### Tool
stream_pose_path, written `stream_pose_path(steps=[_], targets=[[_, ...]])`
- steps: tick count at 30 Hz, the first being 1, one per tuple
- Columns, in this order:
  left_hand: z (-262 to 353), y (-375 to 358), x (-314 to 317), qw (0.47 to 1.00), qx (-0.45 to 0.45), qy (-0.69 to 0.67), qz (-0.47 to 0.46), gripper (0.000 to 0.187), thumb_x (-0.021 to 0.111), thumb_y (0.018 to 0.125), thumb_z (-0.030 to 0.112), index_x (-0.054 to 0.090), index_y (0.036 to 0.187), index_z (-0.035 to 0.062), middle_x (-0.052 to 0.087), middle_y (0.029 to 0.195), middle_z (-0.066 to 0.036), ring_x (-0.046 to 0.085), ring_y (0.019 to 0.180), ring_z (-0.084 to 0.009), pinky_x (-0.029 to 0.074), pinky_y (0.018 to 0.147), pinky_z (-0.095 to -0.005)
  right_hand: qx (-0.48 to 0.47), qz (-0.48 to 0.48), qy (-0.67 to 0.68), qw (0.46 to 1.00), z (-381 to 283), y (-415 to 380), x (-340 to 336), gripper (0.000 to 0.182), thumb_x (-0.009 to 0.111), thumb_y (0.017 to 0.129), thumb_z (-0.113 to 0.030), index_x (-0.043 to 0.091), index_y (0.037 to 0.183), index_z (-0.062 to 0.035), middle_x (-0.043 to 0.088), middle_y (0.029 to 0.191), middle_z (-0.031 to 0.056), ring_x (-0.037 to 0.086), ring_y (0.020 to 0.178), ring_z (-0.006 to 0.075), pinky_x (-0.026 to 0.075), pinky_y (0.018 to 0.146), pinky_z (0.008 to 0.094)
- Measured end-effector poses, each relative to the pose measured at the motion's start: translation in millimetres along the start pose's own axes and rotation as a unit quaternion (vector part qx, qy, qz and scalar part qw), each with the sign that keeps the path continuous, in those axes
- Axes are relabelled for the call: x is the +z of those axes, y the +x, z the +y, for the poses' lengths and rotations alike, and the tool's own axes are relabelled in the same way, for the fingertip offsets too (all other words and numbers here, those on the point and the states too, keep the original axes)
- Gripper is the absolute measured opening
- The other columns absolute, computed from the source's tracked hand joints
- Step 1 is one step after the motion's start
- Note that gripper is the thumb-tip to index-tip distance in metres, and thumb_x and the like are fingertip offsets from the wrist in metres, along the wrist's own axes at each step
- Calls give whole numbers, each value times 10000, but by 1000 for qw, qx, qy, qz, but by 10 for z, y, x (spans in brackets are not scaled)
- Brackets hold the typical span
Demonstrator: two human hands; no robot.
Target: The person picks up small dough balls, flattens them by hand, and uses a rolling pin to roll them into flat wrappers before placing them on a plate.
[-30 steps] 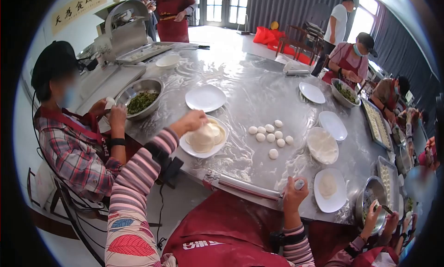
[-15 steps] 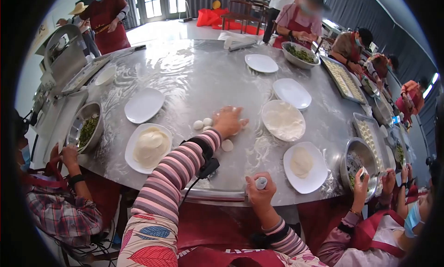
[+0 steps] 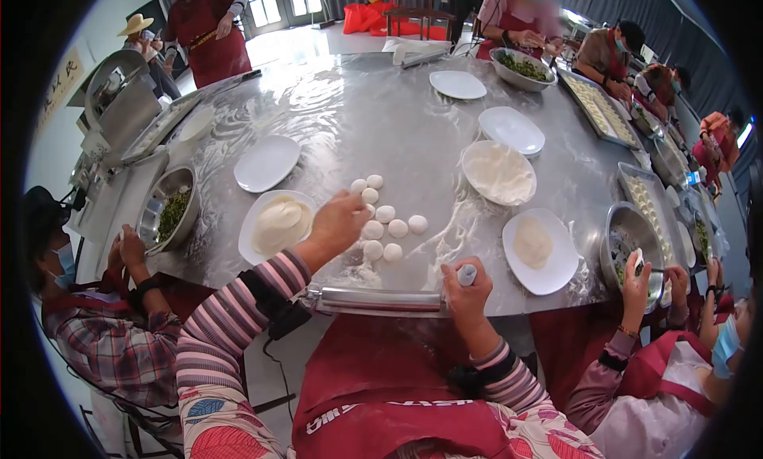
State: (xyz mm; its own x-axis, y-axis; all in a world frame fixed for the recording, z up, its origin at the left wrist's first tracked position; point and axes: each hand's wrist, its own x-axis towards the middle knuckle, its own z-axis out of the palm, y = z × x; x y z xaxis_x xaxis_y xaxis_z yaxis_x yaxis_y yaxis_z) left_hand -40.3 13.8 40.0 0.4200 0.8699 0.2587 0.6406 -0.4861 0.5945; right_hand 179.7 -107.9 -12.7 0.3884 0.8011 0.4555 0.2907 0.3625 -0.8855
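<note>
My left hand (image 3: 338, 220) hovers low over the floury steel table (image 3: 373, 117), fingers curled down, between a white plate (image 3: 248, 236) stacked with dough wrappers (image 3: 278, 219) and several white dough balls (image 3: 385, 214). Whether it holds anything is hidden by the fingers. At the table's near edge my right hand (image 3: 467, 294) is closed around a small rolling pin (image 3: 466, 275) held upright, its white end poking out. A plate (image 3: 558, 278) bearing one flat wrapper (image 3: 532, 243) lies just right of that hand.
A flour-filled dish (image 3: 498, 173) and empty white plates (image 3: 266, 163) sit farther out. Steel bowls of green filling stand at left (image 3: 152, 213) and right (image 3: 616, 220). Seated people work at my left (image 3: 95, 332) and right (image 3: 660, 379), with others around the far side. Trays of dumplings (image 3: 600, 109) line the right edge.
My left hand has pulled back from on top of the dough balls toward the plate of wrappers. The view has shifted a little; my right hand still grips the rolling pin.
</note>
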Motion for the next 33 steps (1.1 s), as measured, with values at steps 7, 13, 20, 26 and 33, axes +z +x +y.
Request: stream_pose_path(steps=[7,13,20,26,33], targets=[[65,-239,247,974,-160,74,-140,337,650,716,344,617,791,17,623,809,-174,600,811,-337,457,692,-435,19,0,16,1000,27,16,35,192,673,740,-2,488,721,-50,457,548,6,422,503,65,373,458,245],[130,-219,412,989,-103,10,-108,266,679,676,217,597,799,-3,613,798,-200,599,784,-346,468,682,-404,8,4,-2,1000,77,-19,-4,201,680,734,0,486,713,-47,446,557,3,406,512,68,367,466,242],[327,-237,540,942,-83,-159,-284,213,643,745,180,610,837,-9,620,745,-94,579,709,-167,450,628,-308,24,8,-13,1000,39,69,79,194,669,743,-10,484,701,-51,457,550,11,413,507,78,370,465,256],[164,-38,701,985,-52,-74,-149,186,651,744,149,616,841,-6,610,684,-79,586,656,-158,459,584,-312,5,12,11,1000,49,-3,39,199,682,736,-21,489,702,-53,453,547,4,410,510,71,370,465,250],[155,-195,559,930,-209,-231,-194,114,659,736,94,643,779,-10,613,647,-83,585,618,-138,458,560,-293,29,-16,-36,999,9,255,115,201,696,720,-23,497,707,-46,492,544,27,468,503,85,401,474,263]])
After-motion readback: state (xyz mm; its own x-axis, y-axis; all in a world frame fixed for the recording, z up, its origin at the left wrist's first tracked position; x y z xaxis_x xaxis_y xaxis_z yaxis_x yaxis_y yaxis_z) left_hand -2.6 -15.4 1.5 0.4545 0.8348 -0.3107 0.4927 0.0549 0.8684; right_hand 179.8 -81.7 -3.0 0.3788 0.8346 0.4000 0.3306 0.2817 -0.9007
